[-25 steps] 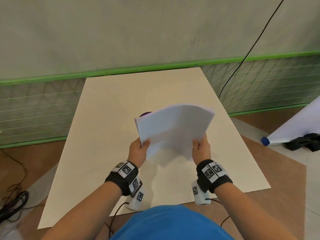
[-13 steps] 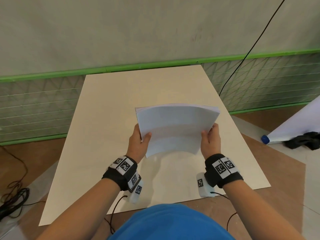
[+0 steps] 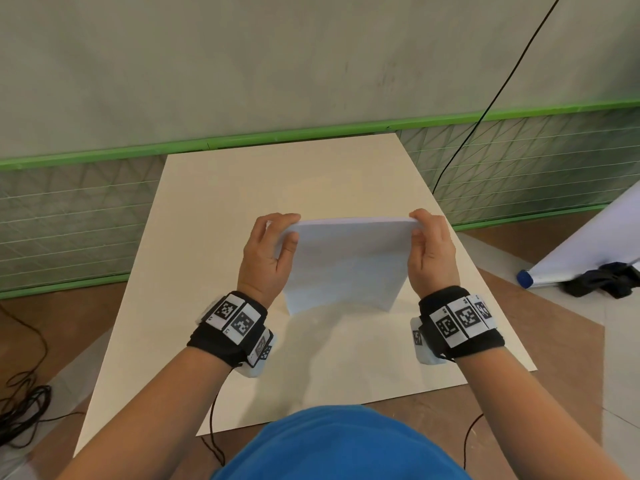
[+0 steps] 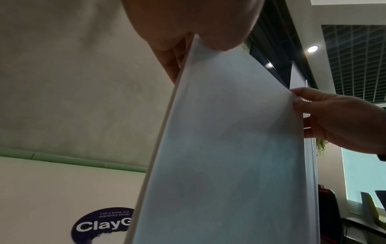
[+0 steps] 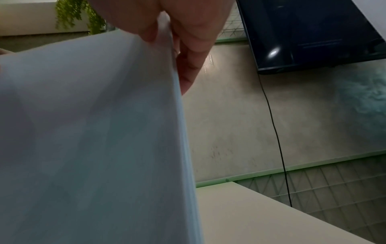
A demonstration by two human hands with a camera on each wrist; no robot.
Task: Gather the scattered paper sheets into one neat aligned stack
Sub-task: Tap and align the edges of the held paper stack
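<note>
A stack of white paper sheets (image 3: 346, 261) stands almost upright above the cream table (image 3: 207, 237), its lower edge near the tabletop. My left hand (image 3: 273, 244) grips its upper left corner, thumb in front and fingers curled over the top. My right hand (image 3: 427, 244) grips the upper right corner the same way. In the left wrist view the paper stack (image 4: 229, 148) fills the middle, pinched by my left hand (image 4: 188, 41), with my right hand (image 4: 325, 115) on its far edge. In the right wrist view the paper stack (image 5: 94, 132) is held by my right hand (image 5: 173, 33).
A round purple sticker (image 4: 100, 226) lies on the table behind the sheets. A black cable (image 3: 485, 109) hangs along the wall at the right. A rolled white sheet with a blue cap (image 3: 526, 277) and dark cloth (image 3: 602, 284) lie on the floor. Cables (image 3: 20, 410) coil at the left.
The stack has been tipped from a curved, slanted hold to nearly upright. Both hands slid from its lower side edges up to its top corners.
</note>
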